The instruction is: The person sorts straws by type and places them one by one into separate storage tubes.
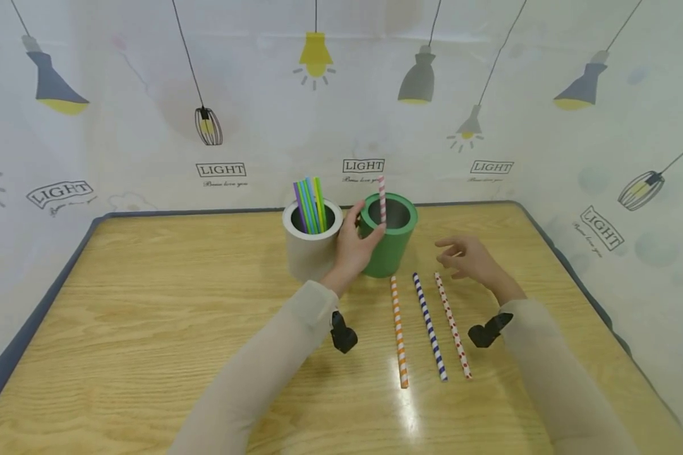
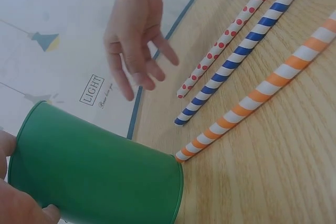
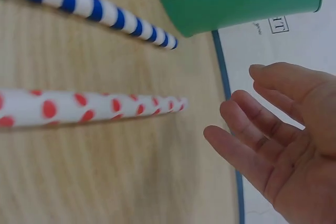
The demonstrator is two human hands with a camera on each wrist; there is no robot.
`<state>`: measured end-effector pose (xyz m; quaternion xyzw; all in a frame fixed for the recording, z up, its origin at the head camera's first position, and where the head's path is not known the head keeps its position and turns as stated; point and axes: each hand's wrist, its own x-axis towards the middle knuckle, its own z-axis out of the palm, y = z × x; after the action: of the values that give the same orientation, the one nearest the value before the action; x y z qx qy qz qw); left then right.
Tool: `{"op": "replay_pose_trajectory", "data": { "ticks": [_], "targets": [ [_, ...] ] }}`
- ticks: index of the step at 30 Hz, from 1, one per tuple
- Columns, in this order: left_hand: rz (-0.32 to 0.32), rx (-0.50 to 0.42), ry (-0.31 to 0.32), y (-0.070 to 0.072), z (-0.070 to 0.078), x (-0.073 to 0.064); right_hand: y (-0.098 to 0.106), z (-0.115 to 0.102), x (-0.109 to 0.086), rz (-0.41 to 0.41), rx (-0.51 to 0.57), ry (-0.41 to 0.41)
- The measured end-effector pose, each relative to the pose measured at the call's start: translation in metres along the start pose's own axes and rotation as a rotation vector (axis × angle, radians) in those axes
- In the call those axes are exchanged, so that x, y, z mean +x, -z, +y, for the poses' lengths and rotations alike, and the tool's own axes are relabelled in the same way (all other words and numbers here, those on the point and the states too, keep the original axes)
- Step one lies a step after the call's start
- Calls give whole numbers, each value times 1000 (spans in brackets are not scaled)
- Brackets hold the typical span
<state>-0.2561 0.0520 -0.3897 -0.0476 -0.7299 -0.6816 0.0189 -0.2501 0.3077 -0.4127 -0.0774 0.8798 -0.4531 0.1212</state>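
My left hand (image 1: 355,246) grips the green cup (image 1: 383,256) from its left side, thumb across the front near the rim and fingers on the far side. A pink-and-white striped paper straw (image 1: 382,193) stands upright in that cup. To the right, my right hand (image 1: 469,258) hovers with loosely bent fingers and holds nothing, just beyond the far end of a red-dotted paper straw (image 1: 452,325). Beside it on the table lie a blue-and-white striped straw (image 1: 430,327) and an orange-and-white striped straw (image 1: 399,332), whose far end is close to the cup's base.
A white cup (image 1: 309,256) stands left of the green one, with several coloured straws (image 1: 311,205) in purple, blue, green and yellow inside. The wooden table (image 1: 148,303) meets a wall covering (image 1: 261,114) printed with lamps just behind the cups.
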Motion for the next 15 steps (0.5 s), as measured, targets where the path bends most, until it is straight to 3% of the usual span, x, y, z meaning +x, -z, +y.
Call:
{"op": "replay_pose_trajectory", "data": {
  "ticks": [14, 15],
  "targets": [
    [19, -12, -40, -1, -9, 4, -17, 27, -18, 6, 2, -83],
    [17, -10, -21, -1, -4, 1, -18, 28, -19, 6, 14, -90]
  ]
}}
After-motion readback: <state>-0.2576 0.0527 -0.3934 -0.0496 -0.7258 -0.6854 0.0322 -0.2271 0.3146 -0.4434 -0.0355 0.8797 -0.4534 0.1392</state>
